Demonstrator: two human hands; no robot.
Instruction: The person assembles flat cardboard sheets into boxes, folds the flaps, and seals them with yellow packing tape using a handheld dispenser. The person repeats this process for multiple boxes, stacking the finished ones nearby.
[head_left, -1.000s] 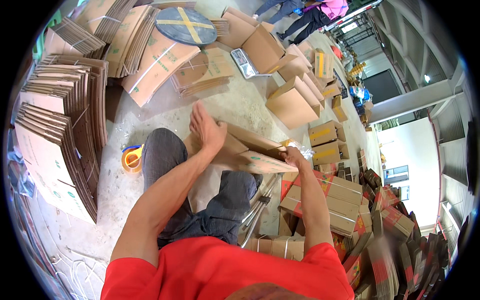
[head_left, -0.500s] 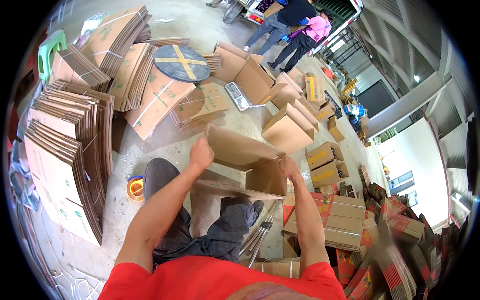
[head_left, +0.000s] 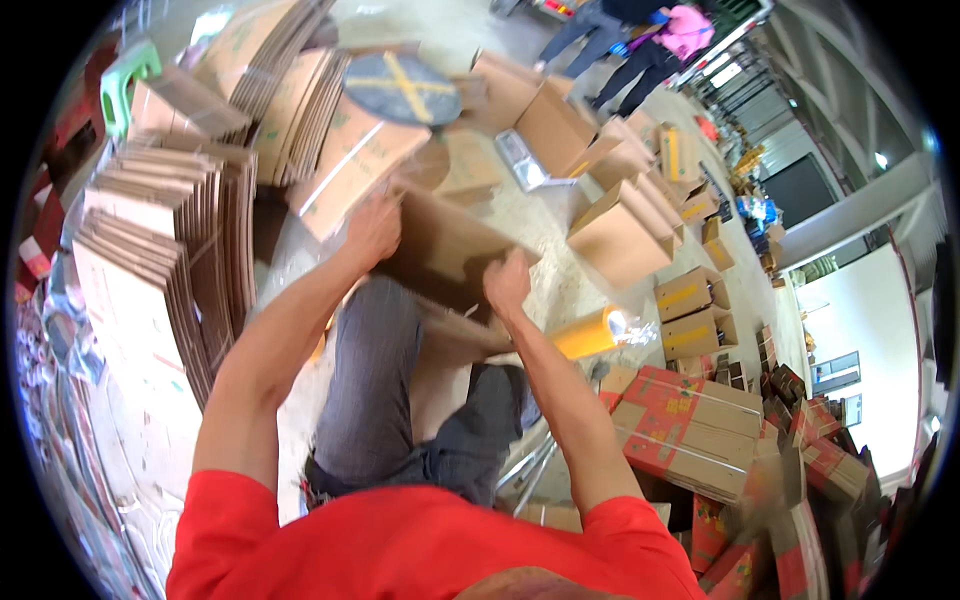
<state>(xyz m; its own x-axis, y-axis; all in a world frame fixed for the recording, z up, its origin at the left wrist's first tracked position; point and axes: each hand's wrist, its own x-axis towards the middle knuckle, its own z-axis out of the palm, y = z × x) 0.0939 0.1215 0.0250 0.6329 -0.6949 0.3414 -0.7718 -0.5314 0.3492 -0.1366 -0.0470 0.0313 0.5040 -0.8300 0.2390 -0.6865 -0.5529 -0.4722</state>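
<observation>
A brown cardboard box [head_left: 450, 250] is in front of my knees, its inner walls in shade. My left hand [head_left: 375, 228] is closed on its upper left edge. My right hand [head_left: 508, 283] is closed over the box's right part, with the fingertips partly hidden. The lower part of the box is blurred between my legs. Just right of my right hand lies a yellow roll [head_left: 585, 332] with clear film crumpled at its end.
Stacks of flattened cartons [head_left: 190, 230] stand at left, near a green stool [head_left: 128, 85]. A round black lid [head_left: 402, 88] rests on cartons. Open boxes [head_left: 620, 235] and a scale [head_left: 530, 165] are ahead. Red-and-brown cartons [head_left: 690, 420] lie at right. Two people [head_left: 640, 60] stand far off.
The box has been tilted and turned, and its opening looks narrower. My hands are closer together, the right one moved left. The yellow roll has come into view. The whole view has shifted.
</observation>
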